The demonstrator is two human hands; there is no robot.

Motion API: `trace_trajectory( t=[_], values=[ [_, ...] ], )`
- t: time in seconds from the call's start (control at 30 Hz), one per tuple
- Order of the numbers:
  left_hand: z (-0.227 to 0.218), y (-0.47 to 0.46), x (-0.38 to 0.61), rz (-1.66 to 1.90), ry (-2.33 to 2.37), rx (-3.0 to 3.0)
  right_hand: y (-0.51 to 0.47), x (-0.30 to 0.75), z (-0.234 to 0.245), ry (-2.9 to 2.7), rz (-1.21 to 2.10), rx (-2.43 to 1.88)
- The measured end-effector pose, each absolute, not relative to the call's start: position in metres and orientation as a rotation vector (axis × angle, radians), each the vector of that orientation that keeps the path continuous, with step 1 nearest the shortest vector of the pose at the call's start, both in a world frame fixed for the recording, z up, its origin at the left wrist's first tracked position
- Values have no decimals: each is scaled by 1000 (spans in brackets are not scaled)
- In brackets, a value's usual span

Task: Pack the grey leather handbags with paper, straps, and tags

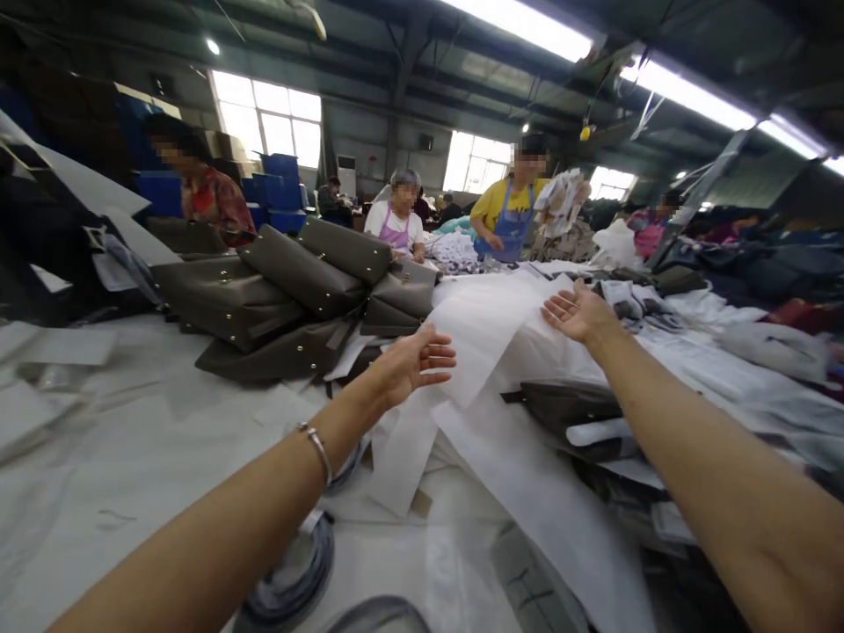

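My left hand (422,359) is stretched forward with its fingers apart and nothing in it, near the left edge of a white sheet (478,325). Across the sheet, my right hand (575,312) reaches out too, palm showing and fingers extended, holding nothing. The sheet lies between the two hands, over other white sheets; whether either hand touches it I cannot tell. Just behind and left of my left hand is a pile of dark brown bags (296,281) with small gold studs. Below my right hand lies another dark bag (567,409) with white wrapping on it.
Coiled dark straps (296,567) lie on the white-covered table (145,440) at the front. White plastic and packing material (771,347) spreads along the right. Across the table stand a person in a blue apron (511,211) and a person in a pink apron (396,224).
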State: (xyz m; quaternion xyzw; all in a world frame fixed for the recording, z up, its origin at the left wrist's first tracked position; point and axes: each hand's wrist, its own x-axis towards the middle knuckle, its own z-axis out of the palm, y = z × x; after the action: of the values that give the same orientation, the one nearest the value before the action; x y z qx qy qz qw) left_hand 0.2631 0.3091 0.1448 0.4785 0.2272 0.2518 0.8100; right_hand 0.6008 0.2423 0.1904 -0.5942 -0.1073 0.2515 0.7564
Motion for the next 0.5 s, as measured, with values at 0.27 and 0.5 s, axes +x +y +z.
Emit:
trace_trajectory(
  t=[0.27,0.5],
  values=[
    [95,310,268,404,413,882,253,605,127,-218,624,-1345],
    [145,332,286,467,276,703,262,624,179,-356,337,-1420]
  ],
)
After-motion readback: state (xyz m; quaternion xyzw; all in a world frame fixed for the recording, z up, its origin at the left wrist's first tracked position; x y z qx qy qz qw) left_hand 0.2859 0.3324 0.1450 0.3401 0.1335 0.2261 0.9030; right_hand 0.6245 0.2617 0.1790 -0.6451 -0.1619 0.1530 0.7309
